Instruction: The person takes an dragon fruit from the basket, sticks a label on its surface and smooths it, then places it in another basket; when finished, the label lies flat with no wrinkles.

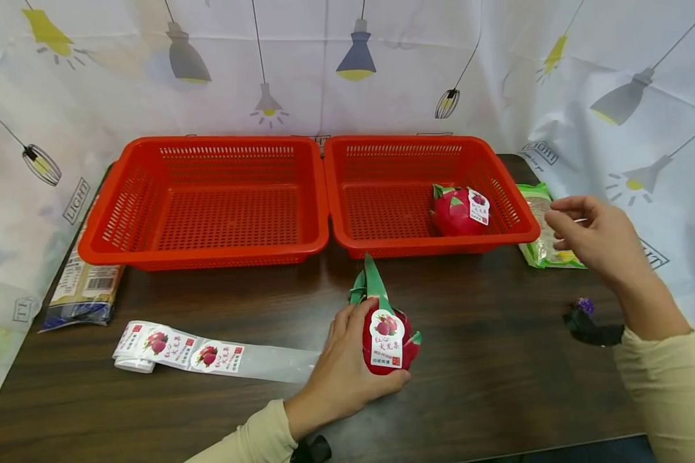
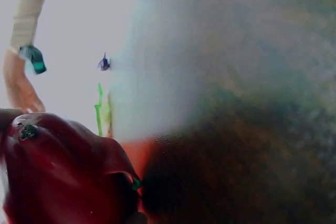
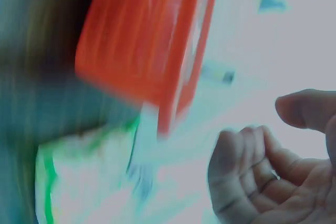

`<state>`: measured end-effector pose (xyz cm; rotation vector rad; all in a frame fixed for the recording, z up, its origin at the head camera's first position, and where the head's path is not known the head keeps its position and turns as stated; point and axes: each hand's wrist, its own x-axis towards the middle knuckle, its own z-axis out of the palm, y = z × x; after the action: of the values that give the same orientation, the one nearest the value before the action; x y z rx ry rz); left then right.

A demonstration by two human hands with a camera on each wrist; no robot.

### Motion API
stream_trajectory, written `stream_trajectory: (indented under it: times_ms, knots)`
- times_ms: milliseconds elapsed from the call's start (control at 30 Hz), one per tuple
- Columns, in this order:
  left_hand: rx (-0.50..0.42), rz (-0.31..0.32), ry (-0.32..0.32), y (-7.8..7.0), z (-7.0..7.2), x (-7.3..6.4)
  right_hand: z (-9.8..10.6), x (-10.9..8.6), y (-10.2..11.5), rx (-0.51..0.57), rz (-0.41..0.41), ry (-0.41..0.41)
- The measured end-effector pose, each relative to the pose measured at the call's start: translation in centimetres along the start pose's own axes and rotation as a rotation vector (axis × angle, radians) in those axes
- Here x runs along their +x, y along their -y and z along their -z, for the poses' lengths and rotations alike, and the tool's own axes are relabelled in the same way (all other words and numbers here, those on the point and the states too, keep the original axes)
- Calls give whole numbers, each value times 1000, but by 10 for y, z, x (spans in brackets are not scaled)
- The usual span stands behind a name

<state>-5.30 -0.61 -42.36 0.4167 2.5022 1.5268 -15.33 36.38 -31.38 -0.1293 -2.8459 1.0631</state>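
My left hand (image 1: 347,366) grips a red dragon fruit (image 1: 410,354) with green leaf tips, just above or on the table in front of the baskets. A white printed label (image 1: 387,337) sits on its upper side. In the left wrist view the dragon fruit (image 2: 68,177) fills the lower left corner. My right hand (image 1: 596,238) is raised beside the right basket, fingers loosely curled with nothing between them; the right wrist view shows the hand (image 3: 273,177) likewise holding nothing. A second labelled dragon fruit (image 1: 454,212) lies in the right red basket (image 1: 434,247).
A left red basket (image 1: 208,257) adjoins the right one. A partly unrolled label strip (image 1: 214,355) lies at left, its far end reaching the left hand. Packaged bags stand at both sides: a tan and blue bag (image 1: 87,289) and a green-edged bag (image 1: 541,254).
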Motion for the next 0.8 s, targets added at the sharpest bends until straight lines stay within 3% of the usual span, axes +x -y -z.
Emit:
stream_trajectory:
  times_ms: [100,200,333,500,700,800]
  knots:
    - [-6,-3,-12,2,0,0,13,25,-11,-279,-27,62]
    - [-9,-8,-21,3,0,0,12,41,-20,-396,-22,160]
    - [16,-20,-8,-1,0,-5,5,48,-25,-394,-31,243]
    - [53,-68,-10,-11,9,-19,-3,49,-26,-348,-37,242]
    - [41,-81,-32,-36,39,-41,-5,53,-24,-327,-33,235]
    - [45,-149,-48,-53,60,-45,-5,55,-23,-345,-22,217]
